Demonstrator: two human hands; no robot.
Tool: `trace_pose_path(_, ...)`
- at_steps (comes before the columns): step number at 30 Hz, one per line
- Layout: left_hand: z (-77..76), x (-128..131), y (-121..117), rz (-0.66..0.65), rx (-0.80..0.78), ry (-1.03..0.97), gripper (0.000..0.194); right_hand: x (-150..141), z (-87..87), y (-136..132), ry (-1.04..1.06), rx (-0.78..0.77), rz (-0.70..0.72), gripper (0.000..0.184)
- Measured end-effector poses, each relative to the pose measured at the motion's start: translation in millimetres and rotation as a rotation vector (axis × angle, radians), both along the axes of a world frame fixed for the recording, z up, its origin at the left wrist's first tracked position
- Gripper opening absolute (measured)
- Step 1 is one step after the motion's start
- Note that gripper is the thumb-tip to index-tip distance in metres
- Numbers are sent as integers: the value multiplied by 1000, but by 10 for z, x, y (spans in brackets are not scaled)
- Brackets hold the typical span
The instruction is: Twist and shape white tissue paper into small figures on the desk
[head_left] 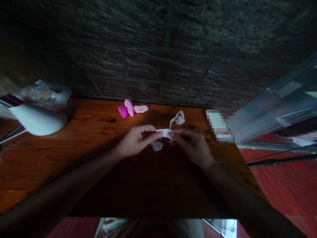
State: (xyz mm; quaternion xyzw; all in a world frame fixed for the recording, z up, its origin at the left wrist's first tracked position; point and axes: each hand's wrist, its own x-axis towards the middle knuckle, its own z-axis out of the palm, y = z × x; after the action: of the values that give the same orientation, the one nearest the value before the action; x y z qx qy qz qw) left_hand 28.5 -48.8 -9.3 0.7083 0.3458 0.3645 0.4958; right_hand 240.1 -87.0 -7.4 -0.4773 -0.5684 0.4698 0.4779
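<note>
You have a small white piece (165,133) pinched between your left hand (135,140) and your right hand (193,143). It looks soft and thin, spanning crosswise from thumb tip to thumb tip. Just beyond your right fingers, a curled white strand (180,120) reaches toward it; whether they join is unclear.

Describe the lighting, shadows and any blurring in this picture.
Head view: dim overall, the wall dark and the near part of the table in deep shadow; head view: the white piece between the left hand and right hand stands out pale; head view: coarse pixel blocks mask the object at the table's right, its details unreadable.
</note>
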Motion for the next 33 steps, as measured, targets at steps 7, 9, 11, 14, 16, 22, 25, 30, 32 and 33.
trace_pose_path(7,22,-10,-10,-86,75,53,23,-18,-49,3,-2,66,67,32)
trace_pose_path(9,43,-11,-23,-108,110,108,24,-18,-48,-10,-10,62,120,25)
trace_pose_path(11,59,-7,-32,-116,123,154,25,-8,-43,-21,-20,59,162,19)
trace_pose_path(14,59,3,-26,-115,121,164,26,10,-34,-31,-71,75,169,16)
trace_pose_path(16,44,7,-12,-109,125,153,26,16,-24,-36,-118,107,150,15)
trace_pose_path(22,26,21,6,-136,145,162,26,-10,40,-59,-281,239,161,15)
trace_pose_path(25,90,57,58,-173,159,167,22,44,110,-35,-333,258,114,16)
trace_pose_path(30,287,187,480,-121,292,231,28,472,256,154,-287,209,-197,20)
trace_pose_path(32,320,284,746,-74,340,223,37,678,241,258,-356,162,-361,25)
trace_pose_path(33,315,346,876,-68,338,225,46,758,206,307,-395,159,-404,28)
